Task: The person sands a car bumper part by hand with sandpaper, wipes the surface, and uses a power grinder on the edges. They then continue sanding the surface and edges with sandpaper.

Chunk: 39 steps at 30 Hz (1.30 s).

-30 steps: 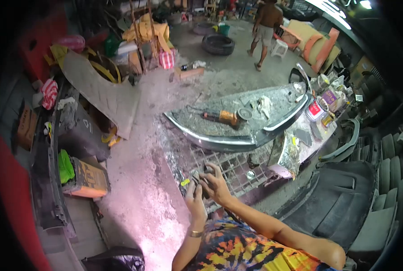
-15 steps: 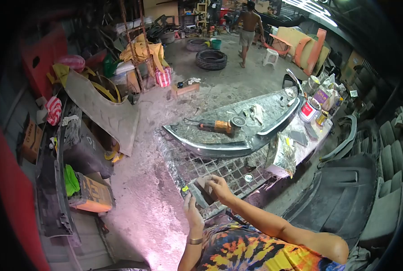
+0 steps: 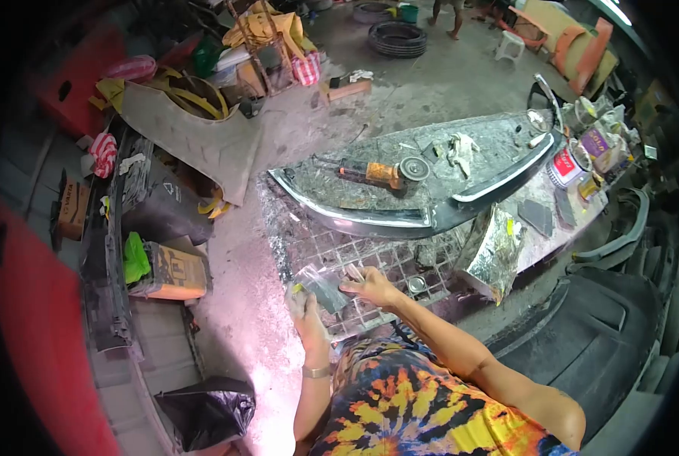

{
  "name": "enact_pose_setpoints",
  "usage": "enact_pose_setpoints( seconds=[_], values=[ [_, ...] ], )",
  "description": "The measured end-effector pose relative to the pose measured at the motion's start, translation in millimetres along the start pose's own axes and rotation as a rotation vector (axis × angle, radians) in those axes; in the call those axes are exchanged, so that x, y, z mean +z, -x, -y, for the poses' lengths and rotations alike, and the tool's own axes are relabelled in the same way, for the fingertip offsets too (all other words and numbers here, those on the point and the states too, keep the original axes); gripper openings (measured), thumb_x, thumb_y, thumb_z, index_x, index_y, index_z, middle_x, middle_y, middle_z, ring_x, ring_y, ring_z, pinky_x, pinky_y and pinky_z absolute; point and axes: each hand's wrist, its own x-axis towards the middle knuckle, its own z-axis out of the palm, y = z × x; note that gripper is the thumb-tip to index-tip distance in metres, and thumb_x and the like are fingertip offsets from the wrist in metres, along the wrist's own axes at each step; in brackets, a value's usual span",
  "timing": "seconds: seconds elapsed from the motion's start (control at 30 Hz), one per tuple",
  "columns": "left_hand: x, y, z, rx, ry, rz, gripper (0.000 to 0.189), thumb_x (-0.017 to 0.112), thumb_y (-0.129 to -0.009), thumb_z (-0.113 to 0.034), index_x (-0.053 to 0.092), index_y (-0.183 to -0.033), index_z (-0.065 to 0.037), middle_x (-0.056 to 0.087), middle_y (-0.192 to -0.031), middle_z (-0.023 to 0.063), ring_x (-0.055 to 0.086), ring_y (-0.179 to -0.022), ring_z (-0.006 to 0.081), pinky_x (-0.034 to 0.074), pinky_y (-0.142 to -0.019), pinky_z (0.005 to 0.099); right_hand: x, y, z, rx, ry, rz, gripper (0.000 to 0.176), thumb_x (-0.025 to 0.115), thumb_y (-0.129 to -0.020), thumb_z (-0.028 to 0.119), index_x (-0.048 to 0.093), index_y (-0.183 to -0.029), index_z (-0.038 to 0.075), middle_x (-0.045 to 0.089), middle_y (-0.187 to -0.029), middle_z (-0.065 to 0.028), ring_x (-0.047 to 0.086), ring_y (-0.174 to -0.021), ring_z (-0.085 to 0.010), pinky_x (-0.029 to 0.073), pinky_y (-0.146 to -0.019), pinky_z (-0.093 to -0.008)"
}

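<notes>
My left hand (image 3: pixel 303 310) is closed on the edge of a flat grey board (image 3: pixel 327 292), with a small yellow dab (image 3: pixel 298 288) near its left corner. To the right of the board, my right hand (image 3: pixel 373 289) pinches a thin flat spreader (image 3: pixel 353 271), partly blurred. Both hands are over the near end of a worktable with a metal grid top (image 3: pixel 385 254). Beyond them lies a long curved dark car bumper part (image 3: pixel 377 225) with whitish strips along it.
An orange angle grinder (image 3: pixel 374 173) and a white glove (image 3: pixel 461 152) rest on the table behind the bumper part. Paint cans (image 3: pixel 567 167) and grey sheets (image 3: pixel 536 216) stand on the right. A black bag (image 3: pixel 206 410) is on the lower left; tyres (image 3: pixel 397 39) lie farther back.
The view has tipped downward. My right hand with the spreader has come off the board's face to its right side; my left hand still grips the board.
</notes>
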Motion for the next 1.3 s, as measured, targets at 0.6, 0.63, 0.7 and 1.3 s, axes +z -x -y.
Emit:
enact_pose_setpoints(
  seconds=[0.6,0.63,0.7,1.3],
  values=[
    [117.9,26.6,58.7,0.115,-0.234,-0.218,0.054,0.060,-0.103,-0.031,0.049,-0.140,0.008,0.054,-0.141,0.0178,0.051,-0.128,0.0248,0.039,-0.111,0.0407,-74.7,-14.5,15.9,-0.616,0.316,-0.065,0.044,0.056,-0.103,0.039,0.063,-0.123,0.000,0.070,-0.105,-0.0209,0.069,-0.096,-0.0355,0.052,-0.085,-0.0427],
    [131.6,27.2,55.0,0.127,-0.351,-0.270,0.054,0.059,-0.104,-0.030,0.048,-0.140,0.008,0.055,-0.139,0.0171,0.053,-0.126,0.0251,0.040,-0.110,0.0398,-83.3,-12.6,27.9,-0.642,0.318,-0.117,0.044,0.056,-0.103,0.039,0.063,-0.123,0.000,0.070,-0.105,-0.0209,0.069,-0.096,-0.0355,0.052,-0.085,-0.0427],
    [123.5,12.8,63.5,0.133,-0.454,-0.206,0.047,0.058,-0.104,-0.024,0.049,-0.139,0.006,0.057,-0.136,0.0171,0.057,-0.120,0.0253,0.045,-0.104,0.0375,-99.8,-0.6,49.3,-0.535,0.548,0.025,0.045,0.053,-0.103,0.039,0.061,-0.129,0.002,0.067,-0.109,-0.0227,0.066,-0.098,-0.0412,0.053,-0.084,-0.0456],
    [184.8,-7.8,73.0,0.376,-0.465,0.032,0.042,0.050,-0.106,-0.017,0.048,-0.142,0.004,0.058,-0.135,0.0180,0.061,-0.117,0.0262,0.050,-0.098,0.0362,-113.4,-4.4,44.0,-0.764,0.538,-0.221,0.046,0.064,-0.094,0.014,0.054,-0.139,0.010,0.056,-0.131,-0.0208,0.053,-0.123,-0.0415,0.044,-0.101,-0.0496]
  ],
)
